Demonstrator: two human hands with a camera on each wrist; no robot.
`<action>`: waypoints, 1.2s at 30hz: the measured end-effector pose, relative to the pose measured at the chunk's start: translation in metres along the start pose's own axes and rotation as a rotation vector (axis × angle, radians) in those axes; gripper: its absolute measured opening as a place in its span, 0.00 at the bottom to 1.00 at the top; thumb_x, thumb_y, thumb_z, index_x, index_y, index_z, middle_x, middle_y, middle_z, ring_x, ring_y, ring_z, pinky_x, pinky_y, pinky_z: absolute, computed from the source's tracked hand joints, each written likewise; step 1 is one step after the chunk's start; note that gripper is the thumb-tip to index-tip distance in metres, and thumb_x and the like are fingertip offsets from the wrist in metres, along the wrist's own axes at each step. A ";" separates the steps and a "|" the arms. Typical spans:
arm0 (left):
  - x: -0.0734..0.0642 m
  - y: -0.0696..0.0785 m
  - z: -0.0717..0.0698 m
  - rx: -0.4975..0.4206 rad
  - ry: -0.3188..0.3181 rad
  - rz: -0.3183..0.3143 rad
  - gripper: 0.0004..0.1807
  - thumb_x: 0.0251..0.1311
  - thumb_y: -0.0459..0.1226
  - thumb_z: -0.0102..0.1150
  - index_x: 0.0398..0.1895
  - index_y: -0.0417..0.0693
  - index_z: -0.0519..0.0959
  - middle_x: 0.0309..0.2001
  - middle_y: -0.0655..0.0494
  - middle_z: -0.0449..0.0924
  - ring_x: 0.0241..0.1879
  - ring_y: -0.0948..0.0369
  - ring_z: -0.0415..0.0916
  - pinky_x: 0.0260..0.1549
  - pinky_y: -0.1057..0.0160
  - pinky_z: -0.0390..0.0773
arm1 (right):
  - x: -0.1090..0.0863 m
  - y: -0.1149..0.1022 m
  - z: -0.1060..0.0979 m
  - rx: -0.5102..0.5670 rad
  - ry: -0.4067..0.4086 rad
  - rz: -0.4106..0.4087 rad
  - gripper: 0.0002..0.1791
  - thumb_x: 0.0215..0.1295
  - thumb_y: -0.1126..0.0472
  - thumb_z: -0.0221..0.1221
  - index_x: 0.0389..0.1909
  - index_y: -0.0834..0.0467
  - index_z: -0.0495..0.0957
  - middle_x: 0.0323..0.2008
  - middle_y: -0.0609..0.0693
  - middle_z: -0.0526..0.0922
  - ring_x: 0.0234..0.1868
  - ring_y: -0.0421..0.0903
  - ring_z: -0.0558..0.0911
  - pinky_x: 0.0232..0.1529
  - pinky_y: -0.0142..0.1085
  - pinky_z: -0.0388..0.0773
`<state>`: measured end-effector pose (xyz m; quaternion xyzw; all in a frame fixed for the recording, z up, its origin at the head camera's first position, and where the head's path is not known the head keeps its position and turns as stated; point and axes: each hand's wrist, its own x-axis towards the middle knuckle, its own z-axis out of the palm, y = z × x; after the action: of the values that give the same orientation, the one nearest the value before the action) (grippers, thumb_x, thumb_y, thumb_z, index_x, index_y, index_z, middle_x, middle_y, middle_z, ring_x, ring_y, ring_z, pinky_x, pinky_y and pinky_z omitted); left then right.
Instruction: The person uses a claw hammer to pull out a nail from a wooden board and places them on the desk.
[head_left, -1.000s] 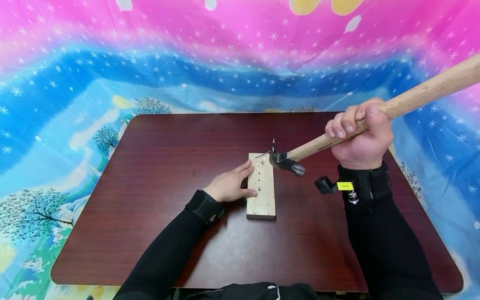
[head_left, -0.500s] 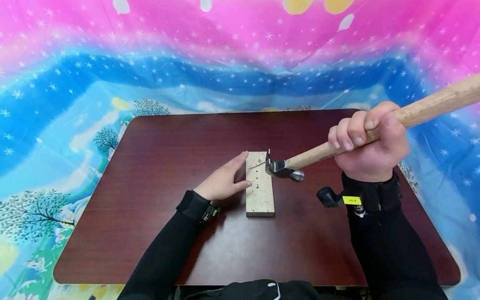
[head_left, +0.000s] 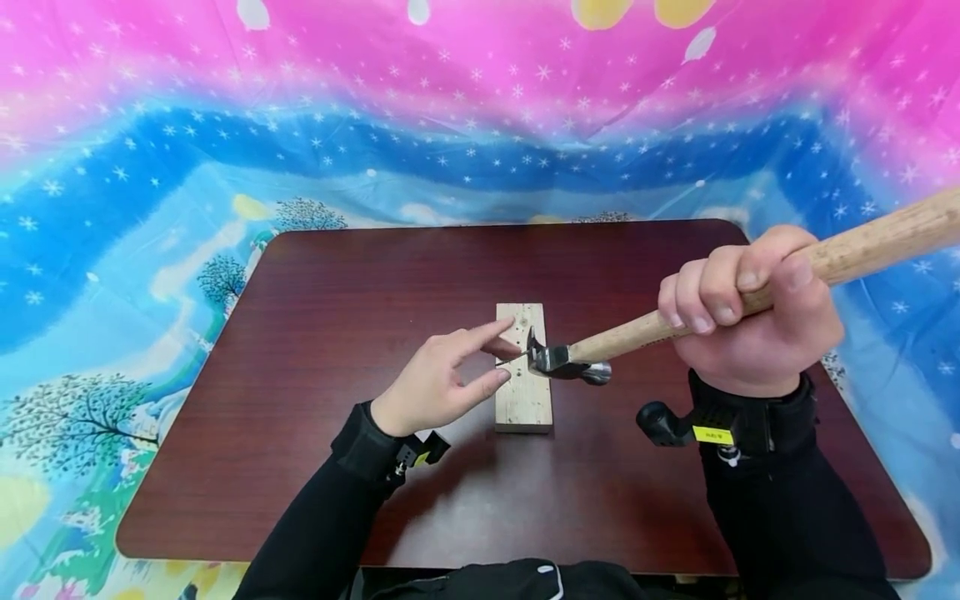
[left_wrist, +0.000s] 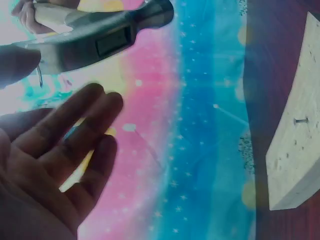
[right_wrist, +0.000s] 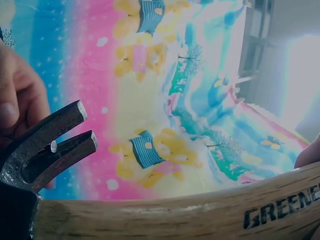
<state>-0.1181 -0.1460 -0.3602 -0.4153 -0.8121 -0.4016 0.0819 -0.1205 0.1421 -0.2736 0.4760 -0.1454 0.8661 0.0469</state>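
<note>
My right hand [head_left: 753, 312] grips the wooden handle of a claw hammer [head_left: 551, 360], its head raised above a pale wooden block [head_left: 523, 408]. A bent nail [head_left: 513, 359] is caught in the slot of the claw, its head [right_wrist: 54, 146] showing between the two prongs in the right wrist view. Around that nail my left hand [head_left: 427, 379] is spread, thumb and fingers apart, with the thumb close to the shank. In the left wrist view its other fingers [left_wrist: 95, 125] reach out loosely below the hammer head. Another nail [left_wrist: 301, 120] stands out of the block.
The block lies on a dark red-brown table [head_left: 337, 308] with rounded corners, small holes dotting its top. A printed pink and blue cloth [head_left: 480, 108] hangs behind the table and along its sides. Both wrists carry black camera straps.
My left hand has lifted off the block and come to the nail in the claw. My right hand has brought the hammer nearer my body, the nail still in its claw.
</note>
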 end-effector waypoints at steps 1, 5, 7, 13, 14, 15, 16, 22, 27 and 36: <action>-0.001 0.001 0.001 0.007 0.028 0.032 0.29 0.68 0.31 0.69 0.72 0.34 0.78 0.51 0.48 0.93 0.52 0.54 0.89 0.50 0.57 0.86 | -0.001 0.001 0.001 0.003 -0.004 0.002 0.12 0.74 0.67 0.55 0.31 0.71 0.71 0.17 0.51 0.60 0.18 0.46 0.63 0.23 0.37 0.59; 0.001 0.004 0.005 0.016 0.104 0.119 0.15 0.65 0.28 0.72 0.54 0.38 0.89 0.40 0.51 0.93 0.39 0.57 0.84 0.38 0.62 0.81 | -0.002 0.002 0.003 0.008 -0.008 0.015 0.11 0.74 0.67 0.55 0.31 0.71 0.71 0.17 0.50 0.60 0.18 0.45 0.62 0.24 0.36 0.59; 0.003 0.004 0.007 0.022 0.115 0.134 0.11 0.65 0.28 0.72 0.50 0.39 0.90 0.38 0.51 0.92 0.36 0.59 0.82 0.36 0.64 0.80 | -0.003 0.002 0.003 0.013 -0.006 0.021 0.11 0.74 0.67 0.54 0.32 0.71 0.71 0.17 0.50 0.59 0.18 0.45 0.62 0.24 0.36 0.58; 0.007 0.006 0.011 0.084 0.143 0.177 0.07 0.63 0.28 0.74 0.44 0.40 0.91 0.35 0.53 0.91 0.33 0.60 0.80 0.32 0.67 0.77 | -0.004 0.002 0.002 0.016 0.022 0.043 0.11 0.72 0.68 0.54 0.31 0.72 0.70 0.17 0.51 0.59 0.18 0.46 0.62 0.23 0.38 0.57; 0.007 0.005 0.012 0.096 0.148 0.181 0.07 0.63 0.28 0.74 0.43 0.40 0.91 0.35 0.53 0.91 0.33 0.60 0.81 0.33 0.67 0.78 | -0.004 0.002 0.002 0.012 0.029 0.048 0.11 0.72 0.69 0.54 0.30 0.72 0.69 0.17 0.52 0.59 0.18 0.46 0.62 0.23 0.38 0.57; 0.007 0.005 0.013 0.107 0.151 0.185 0.07 0.62 0.28 0.74 0.43 0.40 0.91 0.34 0.53 0.91 0.33 0.60 0.81 0.33 0.67 0.79 | -0.004 0.002 0.001 0.009 0.032 0.052 0.11 0.71 0.69 0.54 0.30 0.72 0.69 0.16 0.52 0.60 0.18 0.46 0.62 0.23 0.38 0.57; 0.008 0.005 0.013 0.117 0.155 0.189 0.07 0.61 0.28 0.75 0.42 0.40 0.91 0.34 0.53 0.91 0.33 0.59 0.82 0.33 0.66 0.80 | -0.004 0.002 0.001 0.008 0.033 0.056 0.11 0.71 0.69 0.55 0.30 0.72 0.69 0.16 0.52 0.60 0.18 0.47 0.62 0.23 0.38 0.57; 0.010 0.006 0.015 0.165 0.176 0.246 0.07 0.58 0.26 0.75 0.39 0.39 0.91 0.30 0.56 0.91 0.31 0.60 0.85 0.36 0.64 0.84 | -0.007 0.001 -0.002 -0.010 0.024 0.062 0.10 0.72 0.70 0.55 0.31 0.72 0.70 0.17 0.53 0.61 0.19 0.47 0.62 0.24 0.39 0.57; 0.012 0.003 0.018 0.180 0.214 0.291 0.03 0.62 0.25 0.72 0.38 0.38 0.89 0.26 0.58 0.89 0.28 0.62 0.84 0.35 0.64 0.83 | -0.007 0.002 -0.002 -0.028 0.046 0.076 0.09 0.70 0.72 0.55 0.30 0.73 0.70 0.16 0.53 0.61 0.18 0.47 0.62 0.23 0.39 0.57; 0.013 0.005 0.009 0.137 0.306 0.309 0.02 0.69 0.28 0.69 0.37 0.38 0.89 0.24 0.56 0.85 0.25 0.61 0.79 0.31 0.63 0.79 | -0.010 0.011 -0.004 -0.105 0.041 0.115 0.11 0.71 0.73 0.56 0.29 0.73 0.68 0.17 0.54 0.61 0.19 0.47 0.63 0.23 0.38 0.53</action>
<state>-0.1210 -0.1301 -0.3570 -0.4624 -0.7425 -0.3863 0.2926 -0.1207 0.1331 -0.2861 0.4459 -0.2167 0.8681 0.0250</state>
